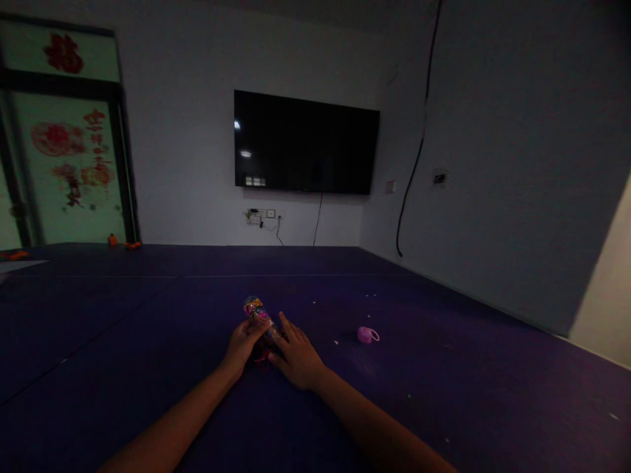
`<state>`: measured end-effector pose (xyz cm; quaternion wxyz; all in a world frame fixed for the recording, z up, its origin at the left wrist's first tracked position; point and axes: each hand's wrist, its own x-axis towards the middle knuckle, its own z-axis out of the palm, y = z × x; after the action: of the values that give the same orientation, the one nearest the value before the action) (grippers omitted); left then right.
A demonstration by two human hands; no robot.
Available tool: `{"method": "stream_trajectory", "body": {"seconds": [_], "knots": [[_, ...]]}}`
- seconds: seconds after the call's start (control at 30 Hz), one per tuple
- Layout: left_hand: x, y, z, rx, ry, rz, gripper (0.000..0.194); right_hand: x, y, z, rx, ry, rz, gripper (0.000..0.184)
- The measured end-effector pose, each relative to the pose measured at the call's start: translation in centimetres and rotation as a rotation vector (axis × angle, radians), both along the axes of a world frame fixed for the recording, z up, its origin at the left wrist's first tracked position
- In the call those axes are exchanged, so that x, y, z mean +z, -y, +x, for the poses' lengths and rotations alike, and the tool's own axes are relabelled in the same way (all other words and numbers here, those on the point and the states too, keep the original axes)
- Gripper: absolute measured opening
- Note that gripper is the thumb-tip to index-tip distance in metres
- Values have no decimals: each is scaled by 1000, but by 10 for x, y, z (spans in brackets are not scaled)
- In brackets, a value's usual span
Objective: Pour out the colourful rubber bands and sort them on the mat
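Clear tube: here it is, on or just above the purple floor, dead ahead at twelve o'clock, its bright, many-coloured far end poking out past my hands.
Long axis: slanting, far end towards eleven o'clock, near end towards five, running in between my two palms.
Left hand: on the tube's eight o'clock side, thumb laid across the top, fingers bent down at the side; I'd call it closed on the tube.
Right hand: over at the four o'clock side, fingers spread and partly open, touching around the near end; whether it grips, I can't tell.
Nearer hand: both are at the tube, left closer to the bright far end, right at the near end.
Pink loop-topped piece: off at three o'clock from the tube, well apart, in neither hand.
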<state>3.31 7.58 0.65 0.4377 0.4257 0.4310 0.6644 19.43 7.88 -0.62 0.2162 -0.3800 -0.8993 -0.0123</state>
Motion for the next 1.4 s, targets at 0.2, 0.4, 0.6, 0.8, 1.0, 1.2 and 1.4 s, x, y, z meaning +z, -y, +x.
{"method": "stream_trajectory", "body": {"seconds": [0.2,0.4,0.6,0.8,1.0,1.2,1.4], "knots": [[2,3,0,-8,-26,7,39,0,0,0,-6,12,-9,54],[-2,-1,0,31,-26,30,41,-1,0,0,-1,-3,-27,49],[-5,-1,-1,95,-69,67,42,-3,-1,0,-10,-37,-25,48],[-5,-2,-3,130,-58,92,44,0,1,0,-11,-42,-61,43],[-4,-3,-3,187,-86,118,45,2,3,1,-10,-44,-64,38],[0,3,-1,220,-182,153,46,4,4,1,2,-91,-20,34],[4,8,1,237,-265,173,49,2,-1,-1,23,-167,9,27]]}}
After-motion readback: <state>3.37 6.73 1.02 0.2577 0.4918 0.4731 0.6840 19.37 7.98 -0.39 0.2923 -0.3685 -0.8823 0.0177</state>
